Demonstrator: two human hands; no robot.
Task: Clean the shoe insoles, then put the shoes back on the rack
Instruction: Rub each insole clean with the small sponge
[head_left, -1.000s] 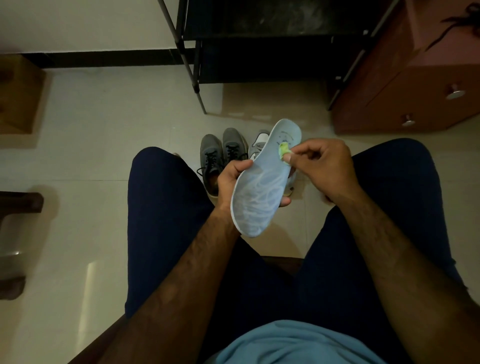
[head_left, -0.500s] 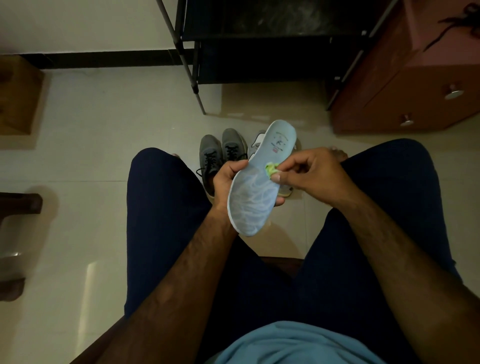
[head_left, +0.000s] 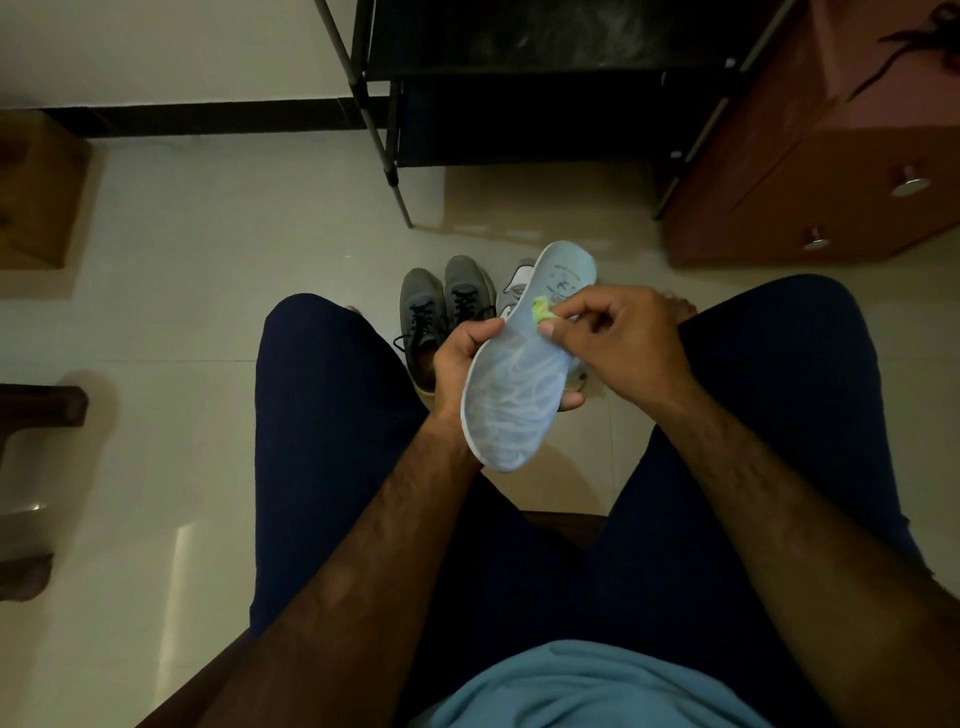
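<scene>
One insole (head_left: 514, 405) was held between the knees: left hand (head_left: 457, 364) gripped its edges, right hand (head_left: 628, 348) pinched a green wipe (head_left: 541, 307) against its far end. Wiping judged underway; next, strokes toward the near end.

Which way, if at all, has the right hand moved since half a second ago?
Yes. The right hand, pinching a small green cloth, has moved slightly up the pale blue insole, away from the person, toward the black metal shoe rack.
</scene>
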